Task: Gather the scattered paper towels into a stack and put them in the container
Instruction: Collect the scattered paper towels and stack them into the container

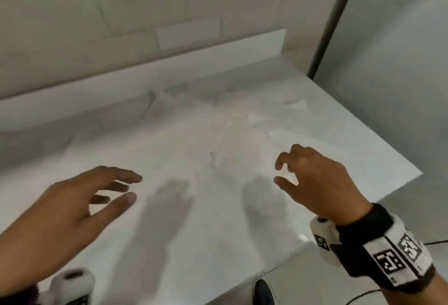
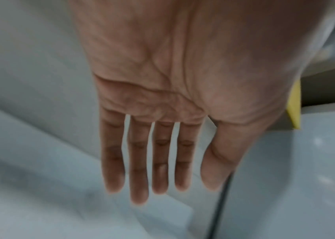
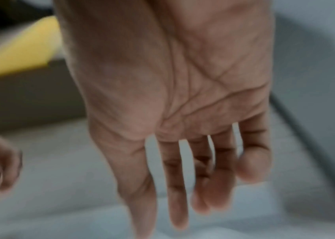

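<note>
Several white paper towels [image 1: 184, 139] lie scattered and overlapping across the white table [image 1: 351, 149]; blur makes their edges hard to tell apart. My left hand [image 1: 131, 188] hovers over the near left part with straight, spread fingers and holds nothing. My right hand [image 1: 278, 171] hovers to the right, its fingers loosely curled and empty. The left wrist view shows my left hand [image 2: 162, 186] flat and empty. The right wrist view shows my right hand [image 3: 172, 202] relaxed and empty. A white box-like shape [image 1: 218, 40] stands at the back against the wall; whether it is the container I cannot tell.
A dark pole [image 1: 332, 25] rises at the table's far right corner. The table's right edge drops to a tiled floor with a black cable [image 1: 363, 297] and a dark shoe [image 1: 263, 290]. A yellow object [image 3: 25, 46] shows off to the side.
</note>
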`<action>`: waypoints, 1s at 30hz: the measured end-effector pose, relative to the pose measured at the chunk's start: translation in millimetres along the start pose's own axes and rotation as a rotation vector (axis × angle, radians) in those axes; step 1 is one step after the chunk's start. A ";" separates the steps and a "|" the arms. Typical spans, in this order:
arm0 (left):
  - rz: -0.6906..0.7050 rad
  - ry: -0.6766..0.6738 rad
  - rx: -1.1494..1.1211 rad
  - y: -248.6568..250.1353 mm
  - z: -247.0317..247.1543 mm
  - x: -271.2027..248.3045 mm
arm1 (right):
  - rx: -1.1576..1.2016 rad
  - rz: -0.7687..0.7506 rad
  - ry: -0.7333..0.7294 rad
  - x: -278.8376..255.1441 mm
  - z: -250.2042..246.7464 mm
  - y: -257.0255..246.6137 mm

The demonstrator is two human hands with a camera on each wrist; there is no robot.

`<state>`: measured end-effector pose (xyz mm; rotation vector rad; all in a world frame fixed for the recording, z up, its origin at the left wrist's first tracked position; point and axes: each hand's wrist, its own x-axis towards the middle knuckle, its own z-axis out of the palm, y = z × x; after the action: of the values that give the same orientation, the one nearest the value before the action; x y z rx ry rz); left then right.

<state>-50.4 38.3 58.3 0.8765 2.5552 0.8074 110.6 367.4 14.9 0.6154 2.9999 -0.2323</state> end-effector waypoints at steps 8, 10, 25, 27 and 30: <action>0.328 -0.377 0.292 117.5 181.9 101.3 | 0.010 -0.155 -0.359 -36.2 47.5 105.9; 0.406 -0.464 0.429 132.0 206.2 101.3 | 0.027 -0.171 -0.322 -34.6 50.5 113.8; 0.400 -0.350 0.516 110.4 231.6 107.2 | 0.169 -0.299 -0.072 -16.1 56.1 130.3; 0.417 -0.331 0.529 109.0 228.7 112.7 | 0.369 -0.268 -0.015 -15.0 37.8 134.8; 0.452 -0.260 0.471 108.8 221.2 114.7 | 0.762 -0.032 0.148 -13.7 5.3 140.3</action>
<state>14.1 272.7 -63.4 1.6233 2.3713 0.1611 179.0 488.7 -7.7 0.6392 2.9874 -1.4189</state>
